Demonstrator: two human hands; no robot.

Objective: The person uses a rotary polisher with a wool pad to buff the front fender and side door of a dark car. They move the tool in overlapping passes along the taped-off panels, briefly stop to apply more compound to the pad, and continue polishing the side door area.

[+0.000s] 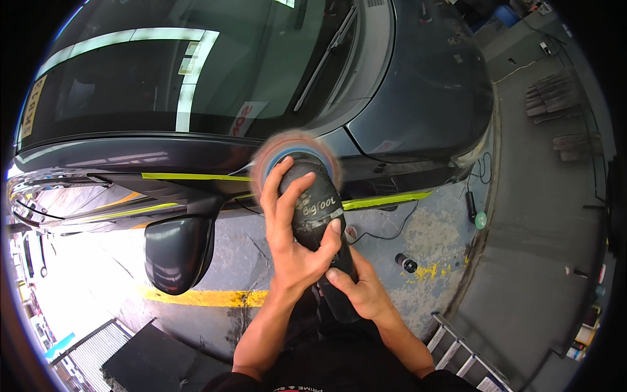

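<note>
Both my hands hold a black car polisher (318, 219) against a dark grey car (424, 98). Its round pad (264, 163), reddish with a blue backing, is smeared by spinning and meets the bodywork beside the windscreen's lower corner. My left hand (294, 245) wraps the polisher's head, two fingers over the top and the thumb along its side. Lower down, my right hand (366, 287) grips the handle, thumb on top. Bright yellow-green masking tape (385, 200) runs along the car's side, right of the pad, with another strip (196, 177) to the left.
A black wing mirror (177, 251) juts out left of my hands. On the floor lie a dark cylindrical bottle (406, 262), a cable (385, 236) and a small tool with a green disc (481, 220). A metal stepladder (457, 349) stands at lower right, a black panel (157, 359) at lower left.
</note>
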